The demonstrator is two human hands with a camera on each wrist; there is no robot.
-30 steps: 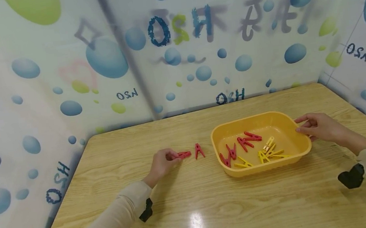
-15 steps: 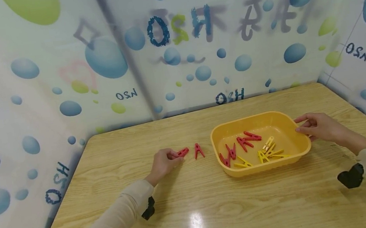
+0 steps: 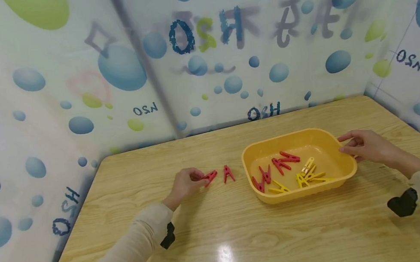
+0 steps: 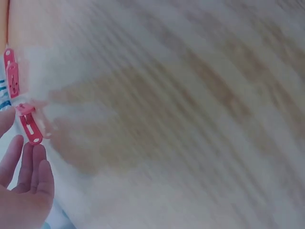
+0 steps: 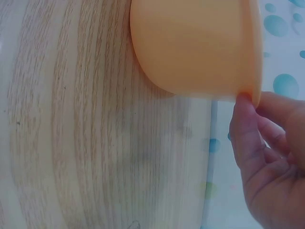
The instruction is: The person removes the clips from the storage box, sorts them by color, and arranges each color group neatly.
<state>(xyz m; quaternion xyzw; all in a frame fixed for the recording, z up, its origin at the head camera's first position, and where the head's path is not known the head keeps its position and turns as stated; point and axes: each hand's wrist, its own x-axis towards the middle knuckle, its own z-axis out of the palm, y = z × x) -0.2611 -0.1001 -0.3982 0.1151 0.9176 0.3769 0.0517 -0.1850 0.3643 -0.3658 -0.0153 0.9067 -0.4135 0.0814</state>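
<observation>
My left hand (image 3: pixel 186 184) is beside a red clothespin (image 3: pixel 210 177) that stands with its legs spread on the table. In the left wrist view the fingers (image 4: pixel 35 167) look parted, their tips right at the near end of that clothespin (image 4: pixel 30 125), not visibly pinching it. Just to its right stands a second red clothespin (image 3: pixel 228 173). On the right, my right hand (image 3: pixel 365 146) pinches the rim of a yellow plastic basket (image 3: pixel 338 181) between thumb and fingers, also seen in the right wrist view with the basket's side (image 5: pixel 195 52).
Inside the basket lie several red clothespins (image 3: pixel 281 164) and several yellow clothespins (image 3: pixel 309 176). The wooden table (image 3: pixel 268 236) meets a patterned wall (image 3: pixel 208 83) behind and at both sides.
The left hand has turned the red clothespin from lying level to slanted with its legs apart, and its fingers have drawn back slightly left. The right hand and basket stay put.
</observation>
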